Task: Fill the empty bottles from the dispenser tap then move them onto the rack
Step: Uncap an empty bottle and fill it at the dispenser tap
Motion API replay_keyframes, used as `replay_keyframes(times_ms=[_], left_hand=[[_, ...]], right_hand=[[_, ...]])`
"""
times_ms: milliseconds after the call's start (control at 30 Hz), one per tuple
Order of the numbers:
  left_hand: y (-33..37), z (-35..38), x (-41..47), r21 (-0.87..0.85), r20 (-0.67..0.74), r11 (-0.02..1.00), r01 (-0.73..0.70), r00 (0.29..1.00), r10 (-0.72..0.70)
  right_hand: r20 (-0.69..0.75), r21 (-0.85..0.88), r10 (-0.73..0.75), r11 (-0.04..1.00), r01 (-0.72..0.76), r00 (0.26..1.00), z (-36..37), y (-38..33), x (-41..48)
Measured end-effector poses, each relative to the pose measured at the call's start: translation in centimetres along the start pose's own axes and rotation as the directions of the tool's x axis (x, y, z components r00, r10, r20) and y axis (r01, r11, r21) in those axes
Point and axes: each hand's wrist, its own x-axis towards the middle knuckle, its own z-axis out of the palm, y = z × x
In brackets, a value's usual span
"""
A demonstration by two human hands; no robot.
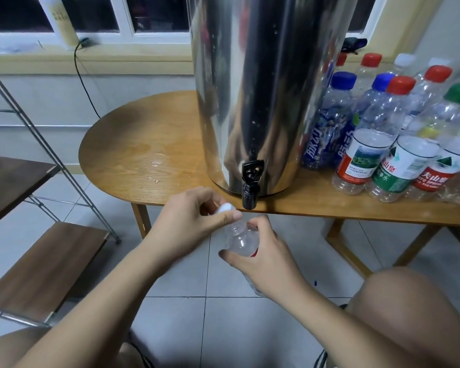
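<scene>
R hand (260,258) gripped the clear plastic bottle (241,239) round its body, held tilted in the air below the table (144,144) edge, just beneath and left of the black tap (251,183). L hand (189,219) pinched the white cap (226,207) at the bottle's mouth w/ thumb and fingers. Steel dispenser (263,88) stood on the table; capped empty bottles (388,134) clustered on its right. Rack (37,261) w/ wood shelves stood far left.
</scene>
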Motion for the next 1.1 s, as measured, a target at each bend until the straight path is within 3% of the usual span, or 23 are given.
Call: replay_keyframes(times_ms=[133, 300, 500, 633, 833, 967, 1100], left_hand=[[-0.7, -0.7, 1.7, 0.157, -0.125, 0.987, -0.022, 0.991, 0.042], [-2.1, -1.1, 3.3, 0.294, -0.092, 0.955, 0.029, 0.996, -0.002], [-3.6, -1.0, 4.1, 0.325, -0.104, 0.939, 0.113, 0.991, -0.083], [-3.8, -1.5, 3.8, 0.259, -0.084, 0.962, 0.087, 0.994, -0.067], [0.6, -2.6, 2.2, -0.019, -0.282, 1.000, -0.020, 0.959, 0.013], [4.2, -1.3, 0.6, -0.228, -0.191, 0.957, -0.179, 0.972, 0.136], [5.4, 0.4, 0.2, -0.121, -0.109, 0.961, -0.248, 0.966, 0.235]], right_hand=[[-0.038, 0.071, -0.007, 0.997, 0.010, 0.999, -0.4, 0.6, 0.6], [-0.033, 0.214, 0.007, 0.977, 0.000, 0.999, -0.6, 0.7, 0.9], [-0.057, 0.218, -0.003, 0.976, 0.015, 0.998, -0.7, 0.5, 0.8], [-0.062, 0.223, -0.005, 0.975, 0.018, 0.998, -0.8, 0.6, 0.9], [-0.061, 0.229, 0.009, 0.973, 0.005, 0.998, -0.9, 0.6, 0.9], [-0.078, 0.215, 0.007, 0.977, 0.010, 0.997, -0.7, 0.6, 1.1], [-0.069, 0.222, -0.008, 0.975, 0.023, 0.998, -0.9, 0.3, 1.1]])
